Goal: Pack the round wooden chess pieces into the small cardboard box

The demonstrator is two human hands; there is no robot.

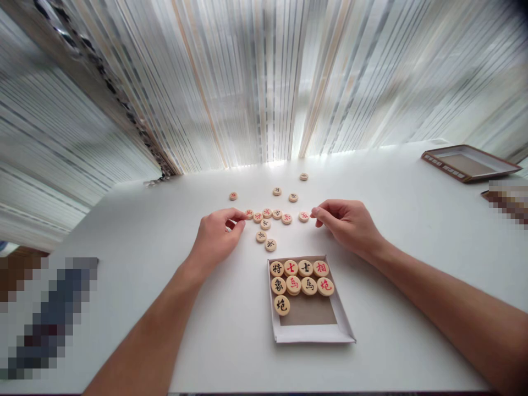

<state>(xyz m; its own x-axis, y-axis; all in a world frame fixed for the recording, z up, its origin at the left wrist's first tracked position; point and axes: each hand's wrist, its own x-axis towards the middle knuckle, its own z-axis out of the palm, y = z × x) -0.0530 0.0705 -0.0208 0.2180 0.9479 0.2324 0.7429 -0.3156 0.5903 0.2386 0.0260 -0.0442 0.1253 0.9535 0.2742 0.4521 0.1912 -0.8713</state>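
Note:
My left hand (218,235) rests low over the table. Its index fingertip touches or nearly touches the red-marked xiangqi piece (248,214) at the left end of a loose row; the thumb is apart from that finger. At the row's right end, a red-marked xiangqi piece (304,216) lies beside the fingertips of my right hand (340,223). The fingers of that hand are curled, thumb against index, and I see nothing between them. Closer to me stands a shallow box tray (307,333) with xiangqi pieces in rows, including a black-marked cannon piece (282,305).
Beyond the row lie several scattered pieces, one red-marked (233,196). A box lid (470,163) sits at the far right of the white table (231,341). Striped string curtains (256,82) hang along the table's far edge. Blurred-out items show at both sides.

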